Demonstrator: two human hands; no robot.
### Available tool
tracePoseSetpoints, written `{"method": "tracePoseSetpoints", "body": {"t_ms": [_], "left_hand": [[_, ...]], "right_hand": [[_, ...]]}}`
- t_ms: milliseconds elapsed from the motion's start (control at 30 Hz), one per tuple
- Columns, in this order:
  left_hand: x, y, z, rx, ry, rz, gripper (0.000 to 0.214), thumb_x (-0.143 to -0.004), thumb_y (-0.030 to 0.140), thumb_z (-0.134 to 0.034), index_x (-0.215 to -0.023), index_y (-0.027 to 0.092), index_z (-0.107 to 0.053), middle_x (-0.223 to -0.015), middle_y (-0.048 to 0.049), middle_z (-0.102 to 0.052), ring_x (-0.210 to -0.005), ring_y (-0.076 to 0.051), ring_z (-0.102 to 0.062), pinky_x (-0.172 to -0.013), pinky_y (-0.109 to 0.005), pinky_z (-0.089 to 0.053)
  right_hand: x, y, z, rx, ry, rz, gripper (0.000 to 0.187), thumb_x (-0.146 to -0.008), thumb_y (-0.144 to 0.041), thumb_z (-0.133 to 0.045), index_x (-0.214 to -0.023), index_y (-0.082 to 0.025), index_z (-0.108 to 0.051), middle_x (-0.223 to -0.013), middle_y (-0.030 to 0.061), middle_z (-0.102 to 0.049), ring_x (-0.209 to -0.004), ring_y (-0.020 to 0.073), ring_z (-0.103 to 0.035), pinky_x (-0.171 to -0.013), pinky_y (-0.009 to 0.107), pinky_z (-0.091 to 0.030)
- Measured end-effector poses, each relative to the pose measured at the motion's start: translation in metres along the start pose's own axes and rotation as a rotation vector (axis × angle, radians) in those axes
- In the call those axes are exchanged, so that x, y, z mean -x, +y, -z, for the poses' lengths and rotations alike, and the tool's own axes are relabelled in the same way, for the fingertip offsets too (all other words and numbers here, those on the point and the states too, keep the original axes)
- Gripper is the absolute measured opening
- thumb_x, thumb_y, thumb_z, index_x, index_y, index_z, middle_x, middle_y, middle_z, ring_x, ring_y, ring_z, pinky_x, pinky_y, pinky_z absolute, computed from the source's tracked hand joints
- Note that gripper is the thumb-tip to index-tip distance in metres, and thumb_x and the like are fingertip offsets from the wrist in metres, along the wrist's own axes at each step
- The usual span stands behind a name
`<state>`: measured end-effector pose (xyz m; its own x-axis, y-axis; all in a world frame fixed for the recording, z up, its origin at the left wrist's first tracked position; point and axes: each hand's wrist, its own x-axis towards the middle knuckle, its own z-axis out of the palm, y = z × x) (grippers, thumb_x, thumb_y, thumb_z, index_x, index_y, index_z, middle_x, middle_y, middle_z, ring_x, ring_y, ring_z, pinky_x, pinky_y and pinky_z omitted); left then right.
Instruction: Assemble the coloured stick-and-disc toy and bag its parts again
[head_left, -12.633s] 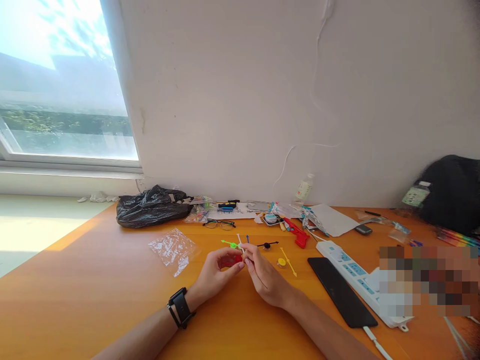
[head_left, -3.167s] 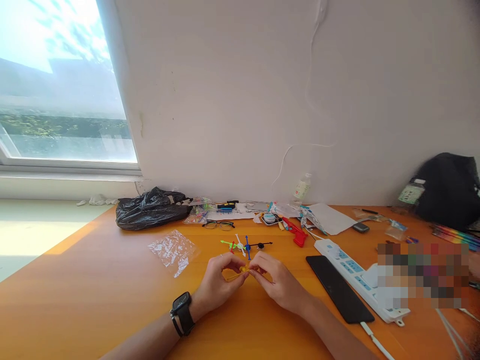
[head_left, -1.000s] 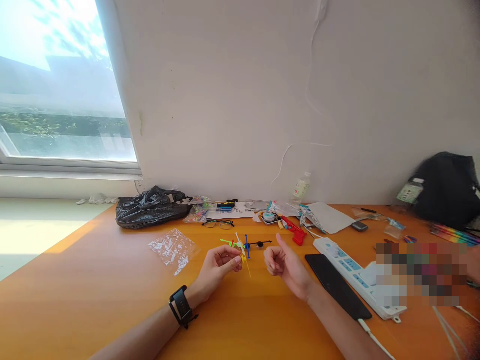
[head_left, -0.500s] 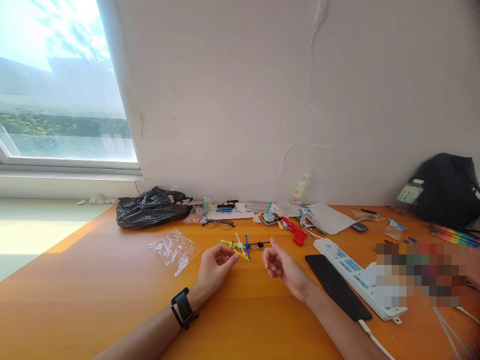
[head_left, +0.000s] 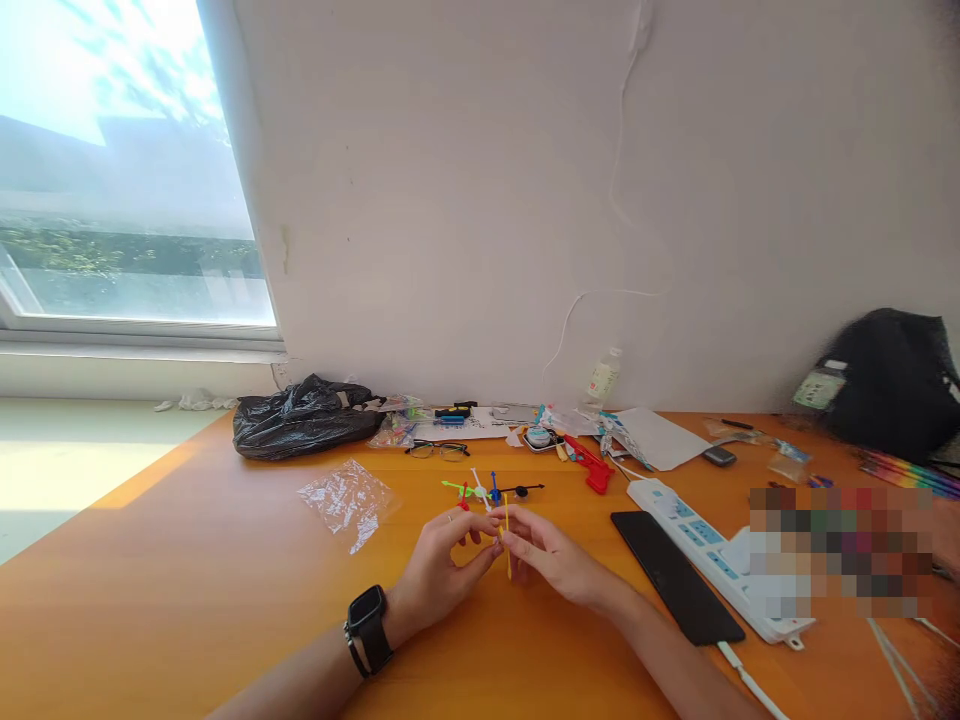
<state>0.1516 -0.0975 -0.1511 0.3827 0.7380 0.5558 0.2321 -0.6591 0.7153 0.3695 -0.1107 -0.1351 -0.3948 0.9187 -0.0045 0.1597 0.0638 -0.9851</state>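
Note:
A thin yellow arrow spinner (head_left: 508, 572) stands upright between my two hands, just above the table. My right hand (head_left: 551, 555) pinches it from the right, thumb in front. From the left, the fingertips of my left hand (head_left: 446, 555) close on its middle; any small part between them is too small to make out. Just beyond my fingers lie more arrow spinners: a white one (head_left: 481, 490), a blue one (head_left: 495, 490), a black one (head_left: 523, 491), a green one (head_left: 455, 487) and a red one (head_left: 464, 492), partly hidden behind my left hand.
A clear plastic bag (head_left: 349, 503) lies to the left. Glasses (head_left: 439, 452), a black plastic bag (head_left: 304, 420) and a red toy gun (head_left: 592, 465) sit toward the wall. A black phone-like slab (head_left: 675, 575) and a white power strip (head_left: 712, 555) flank my right arm.
My left hand has moved right with the yellow arrow spinner, now turned upright. My right hand, empty before, has come in from the right and pinches it.

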Motion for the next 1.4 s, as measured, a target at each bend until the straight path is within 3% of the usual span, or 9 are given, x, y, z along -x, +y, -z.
{"method": "tracePoseSetpoints", "body": {"t_ms": [300,433,500,633,733,1000,1133,1300,1400], "left_hand": [[-0.013,0.008,0.018,-0.156,0.005,0.05,0.027,-0.09,0.033,-0.069,-0.116,0.027,-0.07,-0.112,-0.0093,-0.075,-0.101,-0.028,-0.068,-0.091,-0.04,-0.052],[-0.039,-0.004,0.071,-0.324,-0.044,0.157,0.037,-0.081,0.024,-0.068,-0.118,0.025,-0.071,-0.121,-0.0103,-0.073,-0.117,-0.033,-0.064,-0.104,-0.046,-0.047],[-0.046,-0.018,0.108,-0.414,-0.162,0.184,0.052,-0.076,0.017,-0.062,-0.127,0.025,-0.069,-0.134,-0.0088,-0.069,-0.127,-0.033,-0.059,-0.111,-0.046,-0.043],[-0.037,-0.048,0.172,-0.572,-0.464,0.257,0.081,-0.064,0.013,-0.058,-0.143,0.029,-0.062,-0.151,-0.006,-0.059,-0.142,-0.034,-0.05,-0.116,-0.045,-0.041],[-0.021,-0.059,0.194,-0.693,-0.579,0.266,0.097,-0.058,0.017,-0.065,-0.153,0.031,-0.052,-0.158,-0.0068,-0.051,-0.149,-0.041,-0.04,-0.116,-0.048,-0.042],[-0.007,-0.051,0.191,-0.749,-0.601,0.242,0.095,-0.061,0.045,-0.081,-0.151,0.028,-0.054,-0.133,-0.0128,-0.064,-0.127,-0.039,-0.057,-0.106,-0.044,-0.047],[0.001,-0.05,0.183,-0.687,-0.555,0.208,0.088,-0.06,0.057,-0.086,-0.14,0.027,-0.063,-0.148,-0.0129,-0.058,-0.139,-0.043,-0.049,-0.113,-0.046,-0.043],[0.015,-0.049,0.167,-0.554,-0.395,0.221,0.077,-0.073,0.061,-0.08,-0.139,0.026,-0.06,-0.14,-0.0112,-0.065,-0.124,-0.037,-0.063,-0.106,-0.043,-0.05],[0.018,-0.047,0.162,-0.552,-0.38,0.228,0.087,-0.075,0.06,-0.079,-0.149,0.025,-0.052,-0.148,-0.0135,-0.058,-0.131,-0.038,-0.059,-0.111,-0.045,-0.048]], "right_hand": [[-0.007,0.018,0.002,0.064,0.061,0.064,0.05,-0.093,-0.063,-0.064,-0.123,-0.024,-0.058,-0.078,-0.0026,-0.053,-0.068,0.0146,-0.048,-0.065,0.028,-0.038],[-0.005,0.012,0.004,0.279,0.181,0.125,0.04,-0.098,-0.056,-0.059,-0.122,-0.024,-0.062,-0.071,-0.0044,-0.043,-0.064,0.0143,-0.039,-0.061,0.028,-0.032],[0.0,0.006,0.003,0.428,0.204,0.133,0.038,-0.099,-0.053,-0.057,-0.121,-0.024,-0.067,-0.069,-0.0036,-0.043,-0.063,0.0148,-0.04,-0.06,0.028,-0.031],[0.01,-0.007,0.001,0.708,0.073,0.105,0.032,-0.097,-0.046,-0.061,-0.119,-0.026,-0.073,-0.077,0.0018,-0.063,-0.068,0.0181,-0.055,-0.063,0.029,-0.034],[0.014,-0.012,0.0,0.792,0.027,0.102,0.03,-0.097,-0.042,-0.06,-0.12,-0.027,-0.073,-0.092,0.0066,-0.073,-0.081,0.0227,-0.065,-0.069,0.03,-0.039],[0.016,-0.016,0.0,0.824,0.059,0.103,0.034,-0.098,-0.041,-0.057,-0.127,-0.026,-0.068,-0.095,0.0081,-0.075,-0.083,0.0245,-0.067,-0.071,0.031,-0.04],[0.016,-0.013,-0.001,0.842,0.038,0.11,0.036,-0.1,-0.038,-0.053,-0.132,-0.026,-0.066,-0.1,0.0101,-0.076,-0.089,0.0268,-0.068,-0.075,0.032,-0.042],[0.016,-0.008,-0.002,0.849,0.04,0.145,0.045,-0.104,-0.032,-0.041,-0.147,-0.025,-0.054,-0.111,0.0128,-0.076,-0.099,0.0282,-0.07,-0.08,0.032,-0.045],[0.016,-0.009,-0.001,0.864,0.041,0.139,0.046,-0.105,-0.033,-0.04,-0.148,-0.024,-0.052,-0.11,0.0132,-0.076,-0.097,0.0287,-0.071,-0.08,0.032,-0.045]]}}
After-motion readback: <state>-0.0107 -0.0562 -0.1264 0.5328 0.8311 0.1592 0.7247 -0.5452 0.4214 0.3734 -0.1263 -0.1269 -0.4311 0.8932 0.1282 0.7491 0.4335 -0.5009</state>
